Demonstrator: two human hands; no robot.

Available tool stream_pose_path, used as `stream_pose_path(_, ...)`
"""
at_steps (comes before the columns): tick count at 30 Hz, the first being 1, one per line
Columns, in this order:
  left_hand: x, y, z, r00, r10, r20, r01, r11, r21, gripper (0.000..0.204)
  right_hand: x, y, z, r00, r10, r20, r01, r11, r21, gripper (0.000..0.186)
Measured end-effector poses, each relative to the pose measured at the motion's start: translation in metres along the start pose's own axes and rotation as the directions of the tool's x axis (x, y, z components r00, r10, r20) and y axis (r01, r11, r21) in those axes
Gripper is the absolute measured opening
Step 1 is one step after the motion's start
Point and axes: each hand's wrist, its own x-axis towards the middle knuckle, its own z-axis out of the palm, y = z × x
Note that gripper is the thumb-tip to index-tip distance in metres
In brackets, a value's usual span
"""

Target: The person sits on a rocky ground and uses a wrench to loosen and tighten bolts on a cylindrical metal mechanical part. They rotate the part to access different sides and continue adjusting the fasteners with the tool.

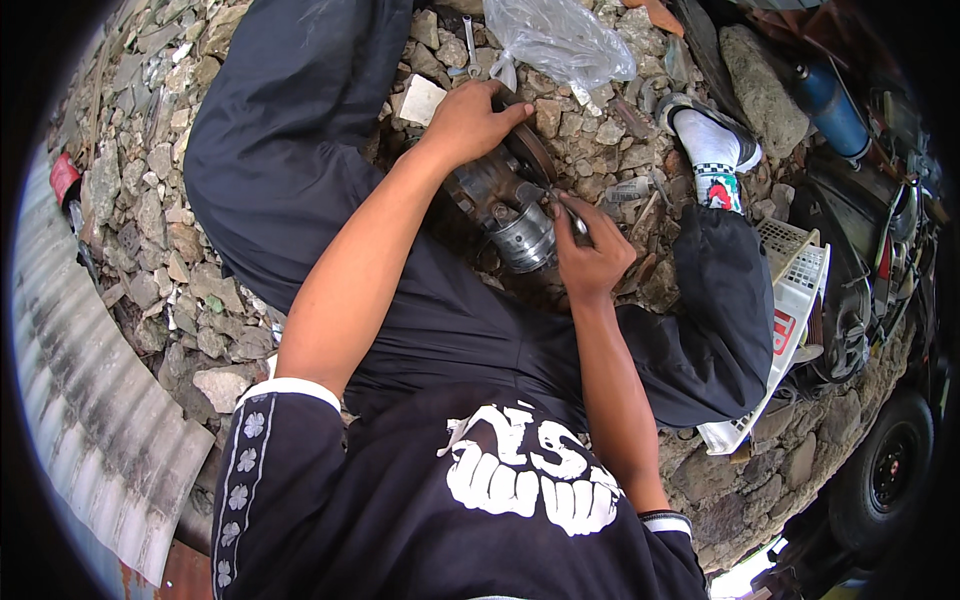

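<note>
Between my legs sits a greasy metal machine part (490, 195), with a round silver end (524, 240) toward me and a dark grooved wheel like a pulley (532, 152) at its far side. My left hand (472, 122) is closed over the top of that wheel, the thumb lying along its rim. My right hand (597, 245) pinches a slim silver metal tool (577, 222) against the right side of the part. Most of the tool is hidden by the fingers, so its exact kind does not show.
A combination wrench (470, 45) and a clear plastic bag (560, 40) lie on the stony ground beyond the part. At right are a white plastic crate (775, 370), a blue cylinder (832, 110) and a black wheel (888, 465). Corrugated sheeting (90, 400) lines the left.
</note>
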Motion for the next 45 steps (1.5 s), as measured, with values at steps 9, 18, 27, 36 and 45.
stream_pose_path(9,0.002,-0.004,0.002,1.000,0.007,-0.009,-0.006,0.999,0.038,0.058,-0.007,0.024,-0.004,0.886,0.402,0.230,-0.364,0.912,-0.189,0.016)
stream_pose_path(18,-0.001,0.002,-0.002,1.000,-0.007,0.003,0.007,1.000,-0.019,0.064,0.001,0.021,-0.006,0.892,0.250,0.378,-0.129,0.940,-0.316,0.024)
stream_pose_path(27,0.000,-0.002,0.000,1.000,-0.012,0.013,0.013,1.000,-0.008,0.065,-0.018,-0.002,-0.035,0.926,0.233,0.298,-0.126,0.933,-0.337,0.024)
stream_pose_path(36,0.000,0.002,-0.002,1.000,0.003,-0.009,-0.002,1.000,0.029,0.065,0.002,-0.023,-0.035,0.962,0.085,0.259,-0.026,0.974,-0.225,0.024)
stream_pose_path(45,0.001,-0.002,0.002,1.000,0.016,-0.018,-0.014,0.998,0.067,0.055,0.013,-0.016,-0.019,0.971,0.033,0.239,0.013,0.981,-0.192,0.024)
